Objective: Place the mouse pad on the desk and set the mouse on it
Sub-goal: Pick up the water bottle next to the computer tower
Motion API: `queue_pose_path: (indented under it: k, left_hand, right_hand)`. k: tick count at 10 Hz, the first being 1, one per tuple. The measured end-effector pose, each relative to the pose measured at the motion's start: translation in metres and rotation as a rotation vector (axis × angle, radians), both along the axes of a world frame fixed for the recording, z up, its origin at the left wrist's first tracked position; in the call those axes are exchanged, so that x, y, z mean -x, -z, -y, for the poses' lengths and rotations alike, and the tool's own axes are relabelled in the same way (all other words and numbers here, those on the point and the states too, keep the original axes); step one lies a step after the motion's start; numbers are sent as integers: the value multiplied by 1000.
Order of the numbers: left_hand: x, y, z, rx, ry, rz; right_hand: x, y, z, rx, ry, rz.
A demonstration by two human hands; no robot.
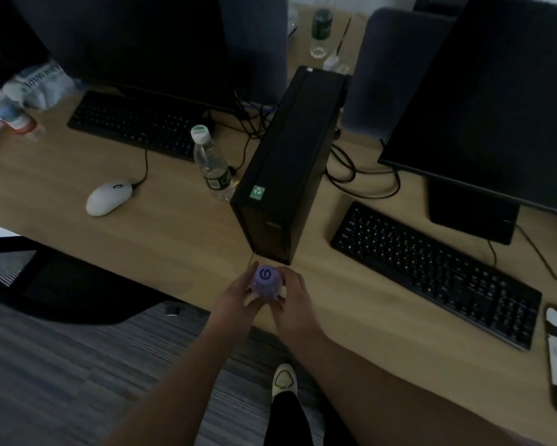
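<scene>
Where both hands [264, 292] grip, purple roll [266, 281] shows swirl logo.

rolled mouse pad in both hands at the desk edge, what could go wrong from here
The water bottle stands close beside the computer tower; unrolling the purple pad leftward could knock it over. The white mouse is corded, so its cable may drag. Both hands hold the pad over the desk edge; it could slip off.

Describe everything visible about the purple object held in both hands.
The purple object is small, with a rounded pale-lilac top bearing a dark purple swirl logo. It looks like a tightly rolled item seen end-on, though that is uncertain. The left hand and right hand grip its sides, above the desk's near edge, before the black computer tower.
</scene>
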State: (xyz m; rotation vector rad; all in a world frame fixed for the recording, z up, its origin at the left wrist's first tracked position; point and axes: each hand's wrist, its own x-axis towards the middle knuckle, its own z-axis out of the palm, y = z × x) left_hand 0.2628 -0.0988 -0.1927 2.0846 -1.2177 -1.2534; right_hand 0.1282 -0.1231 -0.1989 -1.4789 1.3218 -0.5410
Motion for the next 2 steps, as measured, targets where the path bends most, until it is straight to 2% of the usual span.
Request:
queue_pose_path:
  k: [1,2]
  left_hand:
    - [0,1,1,1,12,18]
    - [3,-2,-6,19,-56,-7]
  right_hand:
    - [-1,-2,-3,-15,20,32]
    - [6,-4,-7,-53,30,-59]
